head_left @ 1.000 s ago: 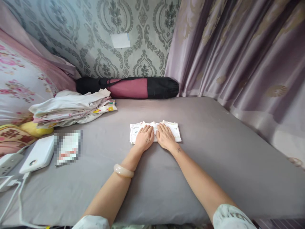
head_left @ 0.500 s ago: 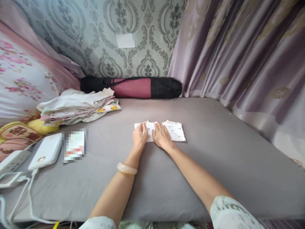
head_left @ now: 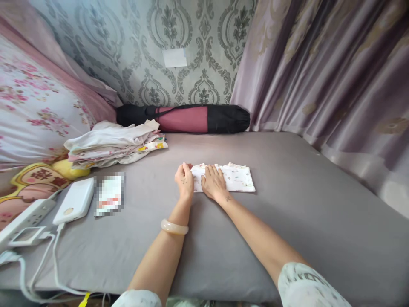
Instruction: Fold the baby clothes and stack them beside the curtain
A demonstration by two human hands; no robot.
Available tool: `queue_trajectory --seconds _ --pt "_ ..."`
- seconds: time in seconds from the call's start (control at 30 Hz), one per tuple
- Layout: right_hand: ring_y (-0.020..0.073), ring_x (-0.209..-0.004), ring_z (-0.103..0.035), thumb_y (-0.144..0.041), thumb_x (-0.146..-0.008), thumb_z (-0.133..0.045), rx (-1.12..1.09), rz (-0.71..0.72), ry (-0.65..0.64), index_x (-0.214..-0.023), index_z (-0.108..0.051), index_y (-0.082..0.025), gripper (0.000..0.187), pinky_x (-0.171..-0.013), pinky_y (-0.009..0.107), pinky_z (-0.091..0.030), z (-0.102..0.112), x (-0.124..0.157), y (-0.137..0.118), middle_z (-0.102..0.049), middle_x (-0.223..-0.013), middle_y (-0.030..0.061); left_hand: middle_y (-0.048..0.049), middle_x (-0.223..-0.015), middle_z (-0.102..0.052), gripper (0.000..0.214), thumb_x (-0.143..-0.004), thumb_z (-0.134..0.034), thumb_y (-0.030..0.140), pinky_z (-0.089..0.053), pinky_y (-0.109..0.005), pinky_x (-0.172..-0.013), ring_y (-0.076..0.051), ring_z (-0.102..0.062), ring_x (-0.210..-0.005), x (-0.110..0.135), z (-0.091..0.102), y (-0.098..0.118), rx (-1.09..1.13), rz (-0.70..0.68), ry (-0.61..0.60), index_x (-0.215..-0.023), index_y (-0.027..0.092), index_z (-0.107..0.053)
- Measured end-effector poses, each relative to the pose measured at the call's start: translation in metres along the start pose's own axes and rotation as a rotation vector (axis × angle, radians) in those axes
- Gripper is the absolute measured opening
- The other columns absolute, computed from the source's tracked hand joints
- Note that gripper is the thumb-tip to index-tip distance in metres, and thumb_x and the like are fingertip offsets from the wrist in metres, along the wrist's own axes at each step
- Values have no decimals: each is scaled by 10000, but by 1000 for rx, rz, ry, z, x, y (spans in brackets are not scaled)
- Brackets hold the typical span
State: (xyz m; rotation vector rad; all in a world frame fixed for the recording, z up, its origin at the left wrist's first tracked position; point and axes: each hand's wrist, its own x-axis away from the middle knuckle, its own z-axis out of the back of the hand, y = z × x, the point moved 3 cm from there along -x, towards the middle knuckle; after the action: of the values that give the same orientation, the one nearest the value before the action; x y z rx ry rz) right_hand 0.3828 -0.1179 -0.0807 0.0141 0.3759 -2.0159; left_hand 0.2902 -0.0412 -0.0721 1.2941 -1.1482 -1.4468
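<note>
A small folded white garment with a scattered print lies flat on the grey sheet in front of me, its upper edge uneven. My right hand rests palm down on its left half, fingers stretched out. At the garment's left end stands my left hand, turned on its side with the fingers curled in around that edge. The fingertips and the bit of cloth by them are mostly hidden. A pale bangle circles my left wrist.
A pile of clothes lies at the back left, before a long black and red bag along the wall. At left are a white power bank, a power strip, cables, a blurred packet and a yellow cushion. Curtains hang right.
My left hand has shifted left across the garment to its left edge, fingers more curled. The right hand stays flat, slightly further left on the cloth. The whole view has shifted a little.
</note>
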Motion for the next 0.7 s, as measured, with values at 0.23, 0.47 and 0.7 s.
queue_trajectory --seconds 0.23,0.47,0.7 --pt "283 -1410 -262 -312 -965 -289 23 -9 -21 -1431 -382 -2 568 -1160 429 -96 -2 -1 0 -375 -1499 174 -85 -788 -705 415 -911 -374 460 -520 -317 -760 -189 -682 -800 -8 3 -8 106 18 93 -771 164 -628" --pt "261 -1432 -221 -309 -970 -279 -40 1 -67 -1445 -354 -8 567 -1160 433 -107 -2 -9 -25 -311 -1529 182 -79 -762 -697 419 -909 -370 471 -519 -307 -726 -180 -676 -767 -9 7 -7 122 20 127 -754 168 -615" --pt "259 -1438 -203 -299 -965 -280 -49 20 -41 -1441 -349 13 574 -1165 430 -108 -10 -4 -30 -307 -1531 177 -76 -721 -680 417 -904 -373 460 -510 -296 -670 -175 -658 -720 -10 10 -6 131 27 153 -732 163 -607"
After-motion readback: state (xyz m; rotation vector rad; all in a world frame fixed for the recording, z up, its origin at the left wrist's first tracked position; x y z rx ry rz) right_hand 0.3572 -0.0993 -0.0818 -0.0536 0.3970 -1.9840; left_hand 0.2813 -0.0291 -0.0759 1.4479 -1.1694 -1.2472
